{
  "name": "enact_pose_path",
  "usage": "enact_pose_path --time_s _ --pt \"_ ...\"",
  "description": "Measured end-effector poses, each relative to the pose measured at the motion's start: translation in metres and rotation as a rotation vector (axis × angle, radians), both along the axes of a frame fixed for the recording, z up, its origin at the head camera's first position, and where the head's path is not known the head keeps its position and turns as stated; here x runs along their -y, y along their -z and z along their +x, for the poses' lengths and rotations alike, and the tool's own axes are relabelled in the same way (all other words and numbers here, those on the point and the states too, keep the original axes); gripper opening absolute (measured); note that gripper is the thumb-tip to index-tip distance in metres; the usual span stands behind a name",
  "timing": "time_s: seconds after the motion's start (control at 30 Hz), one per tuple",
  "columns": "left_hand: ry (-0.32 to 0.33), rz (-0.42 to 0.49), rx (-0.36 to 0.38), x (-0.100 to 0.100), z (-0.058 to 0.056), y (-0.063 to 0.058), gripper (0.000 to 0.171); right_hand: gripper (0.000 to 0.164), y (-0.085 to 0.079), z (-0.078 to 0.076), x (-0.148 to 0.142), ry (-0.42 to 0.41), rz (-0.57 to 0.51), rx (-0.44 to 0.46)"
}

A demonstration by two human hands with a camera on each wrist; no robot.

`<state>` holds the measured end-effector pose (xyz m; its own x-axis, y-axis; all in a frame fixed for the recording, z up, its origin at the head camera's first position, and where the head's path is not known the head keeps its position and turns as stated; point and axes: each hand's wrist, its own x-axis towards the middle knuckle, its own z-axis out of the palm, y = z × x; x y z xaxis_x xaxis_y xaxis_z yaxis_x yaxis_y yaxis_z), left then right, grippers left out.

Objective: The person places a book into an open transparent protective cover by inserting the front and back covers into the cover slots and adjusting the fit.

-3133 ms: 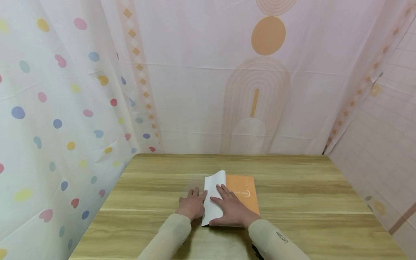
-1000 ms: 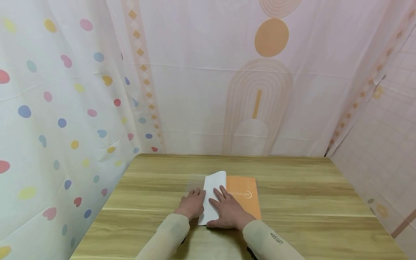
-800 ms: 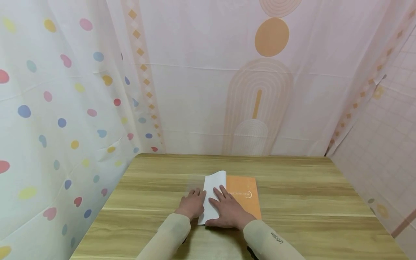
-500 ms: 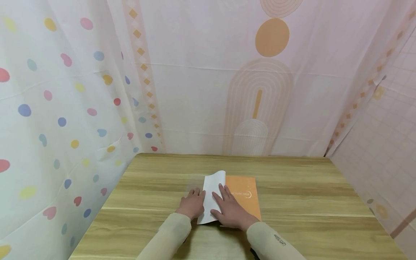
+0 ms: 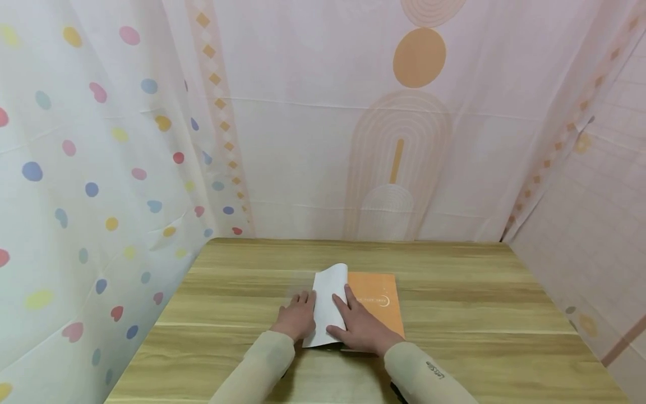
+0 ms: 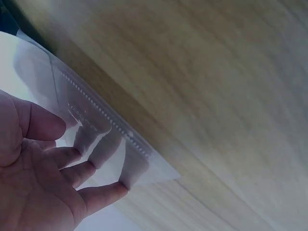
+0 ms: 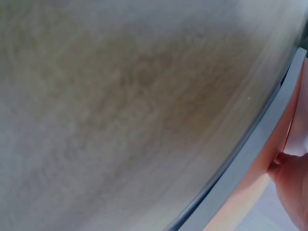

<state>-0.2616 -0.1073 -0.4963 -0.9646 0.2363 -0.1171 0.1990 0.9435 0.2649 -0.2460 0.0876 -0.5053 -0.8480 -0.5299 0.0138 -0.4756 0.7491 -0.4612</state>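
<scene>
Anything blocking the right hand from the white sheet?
Nothing visible. In the head view, the right hand rests on the white sheet; the left hand is at its left edge, not between them.

From the head, looks forward and down, far enough back to take in the worktop across the lower part of the frame, the curtains above it and both sleeves at bottom centre. From the left wrist, looks from close up at the palm side of the left hand, lower left in the frame, and across the worktop at a slant. Shares that hand with the head view. From the right wrist, looks from very near along blurred worktop, catching a piece of the right hand at the right edge; shares that hand and the orange booklet with the head view, lower right of centre there.
</scene>
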Motion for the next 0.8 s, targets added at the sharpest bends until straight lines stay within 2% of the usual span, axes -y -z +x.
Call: enact_pose_path --time_s 0.3,0.57,0.8 --pt "0.005 0.001 0.002 -0.0009 0.0000 -0.0006 0.061 0.077 0.0023 -0.0018 0.0016 -0.001 0.034 -0.027" --pt "0.011 -0.005 0.007 0.0001 0.0003 0.0008 0.058 0.062 -0.0010 -0.0005 -0.0028 -0.015 0.006 -0.030" --pt "0.004 0.003 0.013 0.0001 -0.0005 0.0016 0.059 0.061 0.0001 -0.0002 -0.0037 -0.031 -0.001 -0.067"
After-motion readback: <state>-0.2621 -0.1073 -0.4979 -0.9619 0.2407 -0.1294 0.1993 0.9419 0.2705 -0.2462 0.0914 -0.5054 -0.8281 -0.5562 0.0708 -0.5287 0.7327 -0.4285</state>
